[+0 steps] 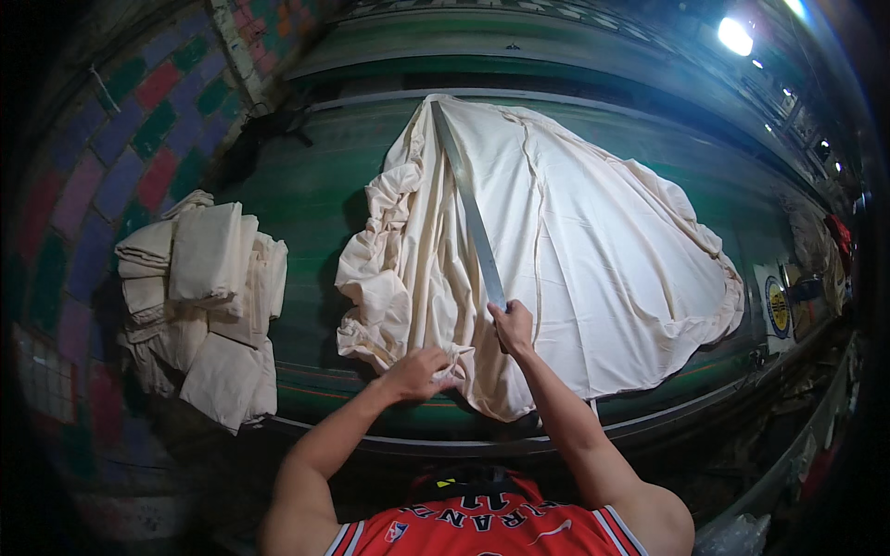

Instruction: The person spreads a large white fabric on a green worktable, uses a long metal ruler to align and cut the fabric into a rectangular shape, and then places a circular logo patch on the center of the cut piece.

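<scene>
A large cream cloth (603, 269) is spread over a green table, smooth on the right and bunched into folds along its left side. Across it lies a long metal straightedge (471, 208), slanting from the cloth's far edge down to my right hand (513, 327). That hand is closed around the strip's near end. My left hand (419, 374) is at the cloth's near left edge, its fingers curled on the gathered fabric. The fingertips are partly hidden by folds.
Folded cream cloths (206, 255) are stacked at the table's left end. A painted brick wall (120, 139) rises on the left. At the right end stand a white card with a round emblem (777, 308) and some cluttered items. Another long green table (445, 42) runs behind.
</scene>
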Action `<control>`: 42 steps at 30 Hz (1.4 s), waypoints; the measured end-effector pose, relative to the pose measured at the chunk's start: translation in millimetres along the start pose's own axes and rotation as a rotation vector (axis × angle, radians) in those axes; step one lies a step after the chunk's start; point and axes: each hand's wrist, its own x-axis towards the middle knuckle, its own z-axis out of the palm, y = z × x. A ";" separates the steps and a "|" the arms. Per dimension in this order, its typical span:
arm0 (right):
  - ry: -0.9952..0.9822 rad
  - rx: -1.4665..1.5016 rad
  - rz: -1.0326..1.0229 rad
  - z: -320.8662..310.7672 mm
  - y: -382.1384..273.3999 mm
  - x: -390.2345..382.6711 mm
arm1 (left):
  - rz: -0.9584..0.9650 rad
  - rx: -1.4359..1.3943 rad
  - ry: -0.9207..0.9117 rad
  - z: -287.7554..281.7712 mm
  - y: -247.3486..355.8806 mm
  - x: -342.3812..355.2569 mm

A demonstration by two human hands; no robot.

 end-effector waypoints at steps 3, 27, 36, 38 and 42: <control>0.003 -0.156 -0.056 -33.5 28.0 -17.5 | -0.057 0.336 0.156 12.9 25.7 -20.4; -0.399 -0.582 -0.588 -165.3 89.9 -76.4 | -0.365 0.137 -0.184 88.4 78.7 -46.9; -0.489 -0.873 -0.663 -278.1 164.2 -98.2 | -0.400 0.102 -0.200 82.7 90.0 -70.4; -0.627 -0.757 -0.601 -278.7 172.7 -97.5 | -0.448 0.127 -0.271 75.1 86.1 -67.9; -0.745 -0.766 -0.598 -275.0 176.1 -106.3 | -0.602 0.133 -0.530 70.4 73.8 -47.1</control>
